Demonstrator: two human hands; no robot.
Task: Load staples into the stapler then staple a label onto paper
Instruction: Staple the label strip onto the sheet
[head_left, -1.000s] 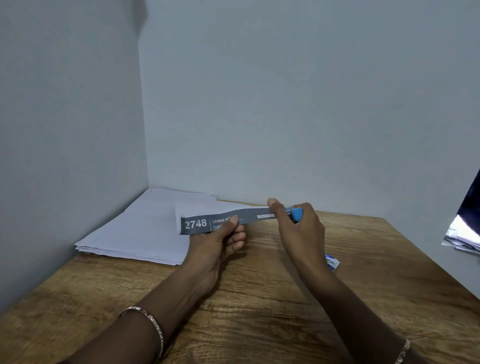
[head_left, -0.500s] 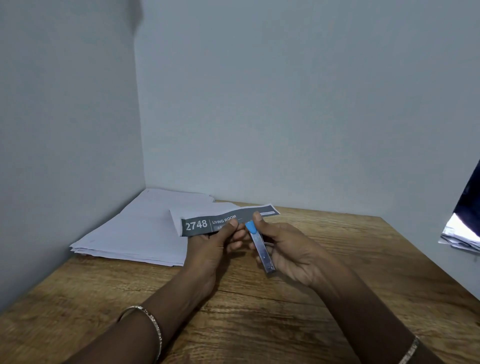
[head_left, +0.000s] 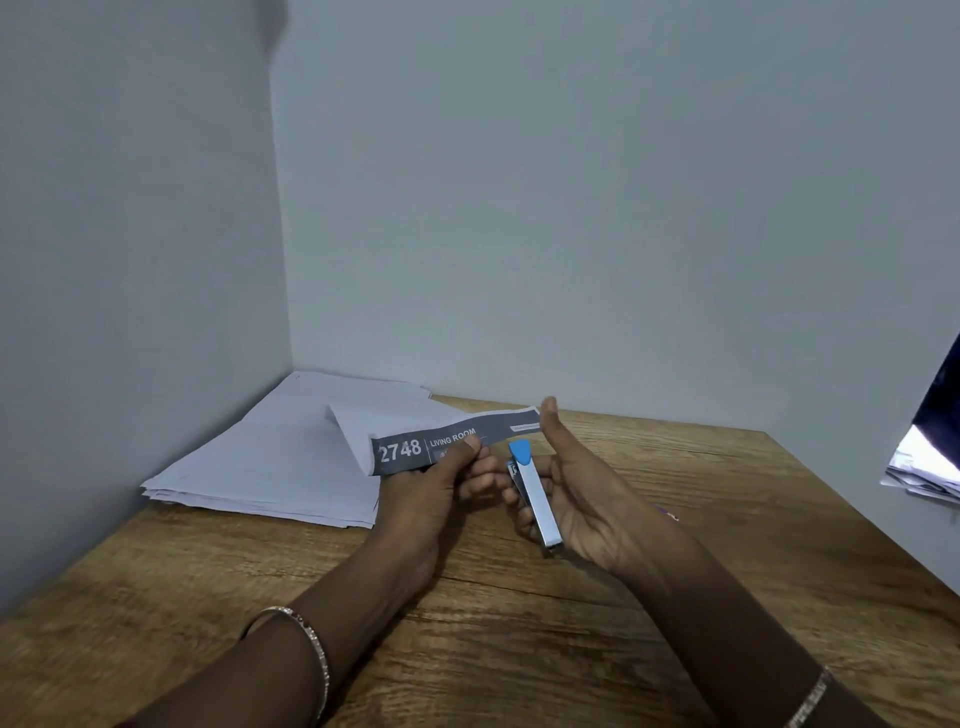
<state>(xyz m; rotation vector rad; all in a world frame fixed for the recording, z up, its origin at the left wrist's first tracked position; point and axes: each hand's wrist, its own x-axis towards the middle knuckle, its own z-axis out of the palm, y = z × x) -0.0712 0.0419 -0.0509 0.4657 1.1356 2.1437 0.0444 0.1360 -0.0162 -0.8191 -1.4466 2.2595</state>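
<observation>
Stapler first: the slim silver metal stapler with a blue plastic end (head_left: 535, 496) lies across my right hand (head_left: 582, 504), blue end pointing away from me and the metal end toward my wrist. That hand is palm-up and turned inward, its fingers curled under the stapler to cradle it, while the thumb stands straight up and free beside the far end of the label. My left hand (head_left: 431, 493) is pinched shut on the dark grey paper label printed "2748 LIVING ROOM" (head_left: 447, 441), thumb on its front face, fingers behind; the strip runs from that grip out to the right and arcs slightly upward. A white sheet of paper (head_left: 379, 423) sits behind the label in the same grip, though I cannot tell whether the two are joined. Both hands hover just above the brown wood-grain table (head_left: 519, 613), close together, fingertips nearly meeting. A loose stack of white paper sheets (head_left: 270, 462) rests on the table in the left corner against the grey wall. Thin metal bangles (head_left: 311, 644) circle both wrists.
</observation>
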